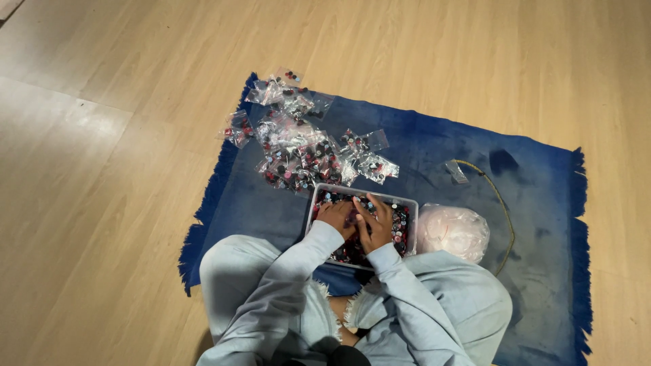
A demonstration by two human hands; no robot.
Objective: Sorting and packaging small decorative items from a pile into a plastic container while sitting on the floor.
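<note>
A clear plastic tray (411, 215) full of small red, black and white beads or buttons lies on a blue fringed rug in front of my crossed legs. Both hands are inside it. My left hand (336, 215) rests on the beads at the tray's left side, fingers curled. My right hand (374, 224) lies beside it with fingers spread over the beads. Whether either hand holds any pieces cannot be made out. Beyond the tray lies a heap of small clear bags (298, 146) filled with the same pieces.
The blue rug (441, 146) lies on a light wooden floor (102, 169). A bundle of clear plastic (453, 232) sits right of the tray. A thin yellowish cord (500, 203) curves across the rug, with one small empty bag (456, 171) near its end.
</note>
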